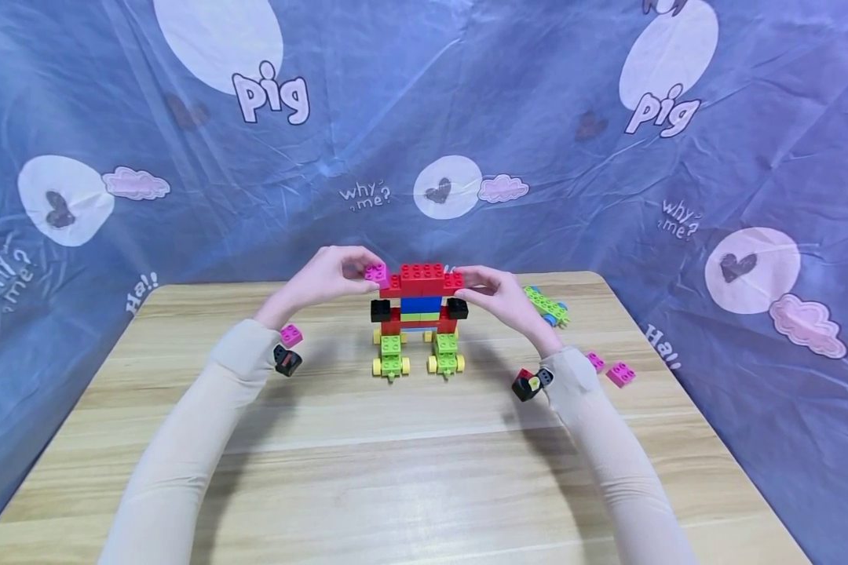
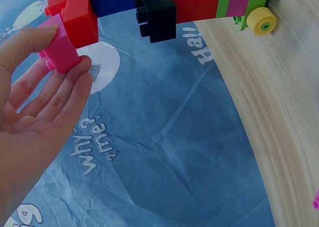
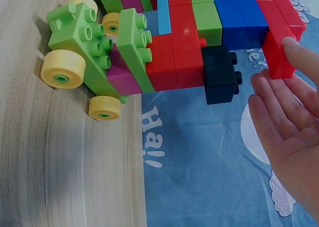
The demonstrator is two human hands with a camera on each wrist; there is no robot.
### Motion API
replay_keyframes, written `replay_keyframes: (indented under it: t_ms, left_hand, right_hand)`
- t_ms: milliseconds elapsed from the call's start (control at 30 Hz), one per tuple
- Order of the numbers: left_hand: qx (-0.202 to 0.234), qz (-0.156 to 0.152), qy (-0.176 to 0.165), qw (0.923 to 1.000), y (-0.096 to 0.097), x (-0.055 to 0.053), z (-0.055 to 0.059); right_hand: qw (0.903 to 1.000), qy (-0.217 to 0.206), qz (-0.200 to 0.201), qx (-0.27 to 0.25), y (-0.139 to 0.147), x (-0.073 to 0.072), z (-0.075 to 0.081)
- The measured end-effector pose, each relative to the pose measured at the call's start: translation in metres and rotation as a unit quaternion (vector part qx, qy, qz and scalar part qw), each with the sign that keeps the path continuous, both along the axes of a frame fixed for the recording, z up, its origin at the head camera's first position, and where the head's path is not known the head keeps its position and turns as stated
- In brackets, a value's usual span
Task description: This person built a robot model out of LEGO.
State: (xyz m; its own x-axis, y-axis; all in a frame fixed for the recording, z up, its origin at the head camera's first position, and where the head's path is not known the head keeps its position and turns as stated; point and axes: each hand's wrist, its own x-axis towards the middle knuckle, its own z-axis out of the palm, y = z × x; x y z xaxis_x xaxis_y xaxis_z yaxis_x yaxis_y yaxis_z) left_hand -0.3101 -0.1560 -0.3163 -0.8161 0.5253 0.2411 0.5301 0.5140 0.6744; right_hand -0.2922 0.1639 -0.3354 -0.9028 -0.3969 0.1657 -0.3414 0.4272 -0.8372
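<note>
A figure built of toy bricks stands upright, with a red top (image 1: 422, 275), blue middle (image 1: 421, 304), black side bricks (image 1: 380, 311) and green wheeled bases (image 1: 391, 364). My left hand (image 1: 334, 275) pinches a pink brick (image 2: 62, 45) between thumb and fingers, right at the left end of the figure's red top row. On the opposite side, my right hand (image 1: 498, 292) holds the red end brick (image 3: 279, 53) of that row, thumb on one face and fingertips on another. Yellow wheels (image 3: 63, 69) sit on the wooden table (image 1: 367, 471).
One loose pink brick (image 1: 291, 335) lies beside my left wrist. Further pink bricks (image 1: 620, 374) lie right of my right forearm. A green wheeled base (image 1: 546, 306) with blue wheels rests behind my right hand. Blue printed cloth (image 1: 367, 141) hangs behind the table.
</note>
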Motion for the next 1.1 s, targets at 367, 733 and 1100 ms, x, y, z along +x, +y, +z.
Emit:
replay_keyframes:
  t_ms: [367, 733, 1100]
  left_hand:
    - [-0.017, 0.000, 0.022, 0.9996, 0.004, 0.004, 0.005]
    - [-0.053, -0.002, 0.046, 0.9976, 0.006, 0.006, 0.010]
    - [-0.097, -0.018, 0.103, 0.9898, 0.009, 0.006, 0.013]
  right_hand:
    - [1.0000, -0.005, -0.002, -0.005, 0.001, -0.004, -0.003]
    - [1.0000, -0.003, 0.000, -0.001, 0.000, 0.002, 0.001]
    - [1.0000, -0.003, -0.001, -0.002, 0.001, -0.001, 0.000]
